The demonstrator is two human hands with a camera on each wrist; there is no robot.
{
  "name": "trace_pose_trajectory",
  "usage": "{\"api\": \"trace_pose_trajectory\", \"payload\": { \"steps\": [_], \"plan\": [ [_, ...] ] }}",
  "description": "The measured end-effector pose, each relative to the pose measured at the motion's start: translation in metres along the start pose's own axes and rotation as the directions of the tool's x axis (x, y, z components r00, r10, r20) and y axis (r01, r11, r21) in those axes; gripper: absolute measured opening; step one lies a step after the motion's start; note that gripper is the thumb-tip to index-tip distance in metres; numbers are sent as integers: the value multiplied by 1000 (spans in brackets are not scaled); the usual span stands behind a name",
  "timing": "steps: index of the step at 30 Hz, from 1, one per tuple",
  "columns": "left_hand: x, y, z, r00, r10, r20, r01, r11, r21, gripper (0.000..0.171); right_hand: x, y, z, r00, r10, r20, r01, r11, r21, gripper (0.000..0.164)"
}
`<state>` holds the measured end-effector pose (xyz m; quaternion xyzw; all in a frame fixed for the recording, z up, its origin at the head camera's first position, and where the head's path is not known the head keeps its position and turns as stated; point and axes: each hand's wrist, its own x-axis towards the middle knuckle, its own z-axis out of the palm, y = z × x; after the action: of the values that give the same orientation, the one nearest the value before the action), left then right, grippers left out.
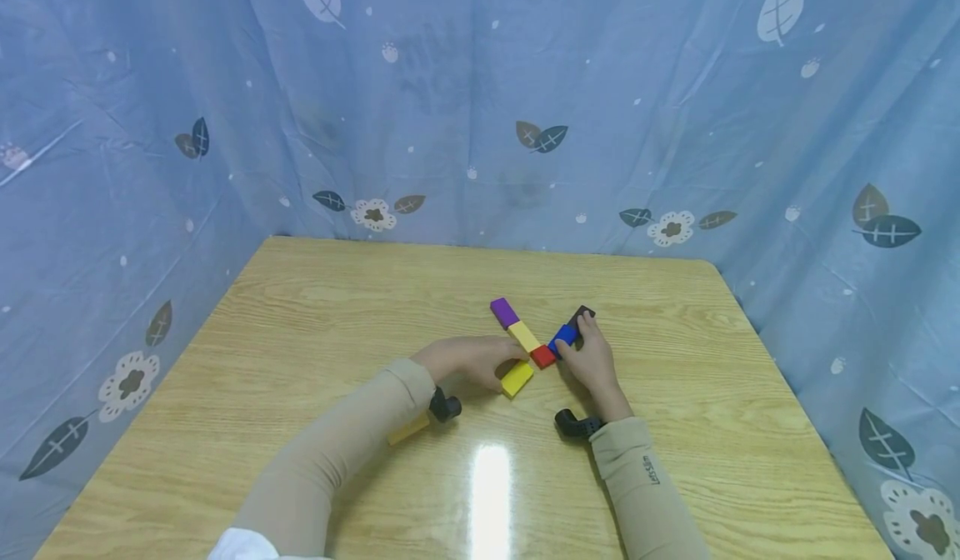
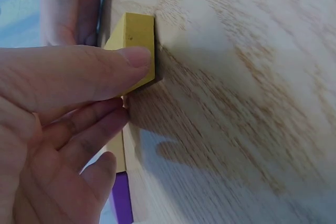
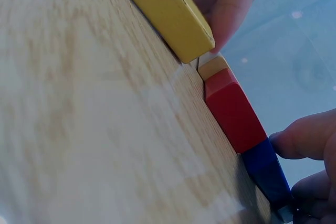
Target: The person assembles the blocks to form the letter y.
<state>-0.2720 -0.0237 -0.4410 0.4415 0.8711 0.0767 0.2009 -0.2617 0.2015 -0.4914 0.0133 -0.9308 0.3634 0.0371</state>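
Observation:
My left hand (image 1: 483, 360) pinches a yellow block (image 1: 517, 379) between thumb and fingers, just on the near side of a V-shaped row of blocks. A red block (image 1: 543, 356) sits at the V's point. Its left arm has a pale yellow block (image 1: 524, 337), then a purple block (image 1: 504, 312). A blue block (image 1: 562, 337) and a black block (image 1: 581, 317) make the right arm. My right hand (image 1: 592, 360) bends over these two, its thumb on the blue block and its fingers at the black one. In the right wrist view, the red and blue blocks meet end to end.
A pale wooden block (image 1: 408, 429) lies partly hidden beside my left forearm. Both wrists wear black cameras. The wooden table (image 1: 360, 293) ends at a blue patterned curtain (image 1: 465, 85) at the back and sides.

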Motion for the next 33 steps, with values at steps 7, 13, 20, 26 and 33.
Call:
{"api": "trace_pose_trajectory", "payload": {
  "steps": [7, 13, 20, 26, 33],
  "plan": [
    [1, 0, 0, 1000, -8, 3, 8, 1000, 14, 62, 0, 0, 0, 1000, 0, 0, 0, 1000, -3, 73],
    [3, -3, 3, 1000, -6, -10, 6, 1000, 10, 60, 0, 1, 0, 1000, -7, 0, 7, 1000, -5, 73],
    [4, -6, 6, 999, 7, -34, -7, 1000, -1, 58, 1, 1, 0, 1000, -11, -5, 11, 1000, -5, 72],
    [3, -6, 6, 998, 21, -56, -23, 1000, -20, 55, 2, 2, 0, 1000, -10, -2, 10, 1000, -8, 72],
    [2, -7, 7, 997, 15, -74, -17, 1000, -24, 54, 2, 2, 0, 1000, -7, 1, 7, 1000, -9, 72]
  ]
}}
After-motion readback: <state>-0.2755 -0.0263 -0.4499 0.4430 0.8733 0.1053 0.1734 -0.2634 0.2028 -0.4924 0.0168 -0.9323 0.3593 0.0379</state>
